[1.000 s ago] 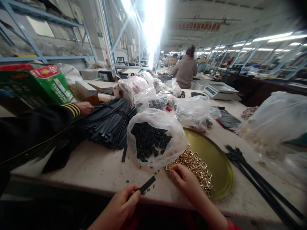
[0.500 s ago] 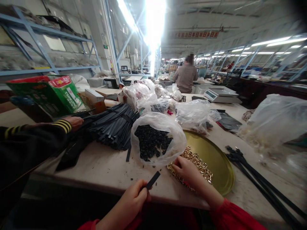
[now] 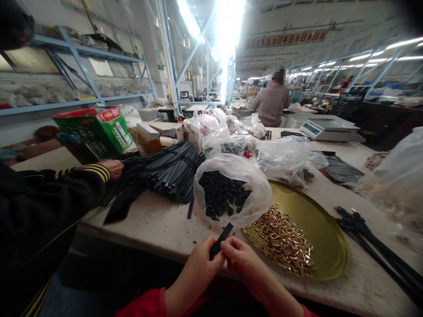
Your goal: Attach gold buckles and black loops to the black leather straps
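Strap [image 3: 222,240] is between the two hands in the head view, long axis slanting away and a bit right, free end toward the bag [image 3: 256,210]. Left hand [image 3: 203,259] has it pinched. Right hand [image 3: 240,257] is just beside its right edge, fingertips pressed together, can't tell if anything's in them. Loose buckles [image 3: 284,240] are piled on the tray [image 3: 325,229] off to the right, so that hand's nearer those.

Left sleeve [image 3: 145,304]: your red fabric, its edge showing;
Right sleeve [image 3: 308,312]: a sliver of your matching red;
Left hand [image 3: 202,257]: bare;
Right hand [image 3: 243,256]: bare
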The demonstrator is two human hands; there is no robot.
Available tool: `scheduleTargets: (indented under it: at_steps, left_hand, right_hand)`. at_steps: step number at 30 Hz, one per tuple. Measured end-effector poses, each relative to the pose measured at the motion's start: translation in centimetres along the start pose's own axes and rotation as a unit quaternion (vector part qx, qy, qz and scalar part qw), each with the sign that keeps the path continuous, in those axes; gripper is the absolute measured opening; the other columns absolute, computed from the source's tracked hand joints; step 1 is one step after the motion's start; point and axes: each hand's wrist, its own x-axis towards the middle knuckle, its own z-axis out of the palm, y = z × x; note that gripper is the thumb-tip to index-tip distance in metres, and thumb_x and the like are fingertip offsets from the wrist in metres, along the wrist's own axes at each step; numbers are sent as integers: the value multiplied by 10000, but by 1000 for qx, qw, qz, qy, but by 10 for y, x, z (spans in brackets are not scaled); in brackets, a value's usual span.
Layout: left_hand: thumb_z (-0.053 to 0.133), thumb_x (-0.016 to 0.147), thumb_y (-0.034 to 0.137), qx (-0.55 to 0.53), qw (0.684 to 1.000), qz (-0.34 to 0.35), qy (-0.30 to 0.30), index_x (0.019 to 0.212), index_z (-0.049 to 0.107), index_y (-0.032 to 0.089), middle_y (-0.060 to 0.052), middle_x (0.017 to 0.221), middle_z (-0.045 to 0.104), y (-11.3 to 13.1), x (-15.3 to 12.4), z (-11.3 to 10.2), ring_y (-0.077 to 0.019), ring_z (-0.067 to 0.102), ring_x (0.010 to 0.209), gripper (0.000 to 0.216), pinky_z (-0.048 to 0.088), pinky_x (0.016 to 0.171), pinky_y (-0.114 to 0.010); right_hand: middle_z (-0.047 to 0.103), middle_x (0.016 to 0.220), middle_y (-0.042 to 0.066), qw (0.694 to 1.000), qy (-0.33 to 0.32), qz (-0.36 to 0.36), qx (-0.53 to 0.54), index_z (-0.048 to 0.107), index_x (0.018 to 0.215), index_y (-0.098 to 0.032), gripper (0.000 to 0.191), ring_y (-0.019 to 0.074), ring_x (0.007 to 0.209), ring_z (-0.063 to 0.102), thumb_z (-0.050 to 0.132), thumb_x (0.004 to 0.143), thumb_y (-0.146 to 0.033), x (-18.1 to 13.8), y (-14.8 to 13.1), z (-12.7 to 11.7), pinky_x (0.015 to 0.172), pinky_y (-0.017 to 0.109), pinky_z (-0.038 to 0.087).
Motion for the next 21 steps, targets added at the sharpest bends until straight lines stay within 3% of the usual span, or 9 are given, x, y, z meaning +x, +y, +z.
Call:
scheduleTargets:
  at_steps: [11,17,21]
  left_hand:
    - [444,778,230,-1,999,-35,-17,711,526,150,-1,665,570,-7,8,-2,-151,536,652,132,377,605,-236]
    - [478,777,262,-104,992,-62,-44,756,553,133,3,682,577,-12,11,-13,-138,529,663,150,393,636,-230]
    - [483,788,280,-77,994,-53,-55,769,571,129,3,689,574,-10,10,-19,-136,514,655,176,379,600,-222]
  right_hand:
    - [415,439,-88,998,23,-2,-60,483,588,-171,499,36,365,287,667,536,-632,16,5,-1,389,193,187]
    - [483,490,-52,990,25,-69,-117,481,610,-180,488,60,392,330,560,641,-661,21,19,-9,400,208,241]
    - [465,502,-61,989,0,-77,-126,491,657,-176,422,71,426,384,569,700,-588,18,26,-10,428,204,281]
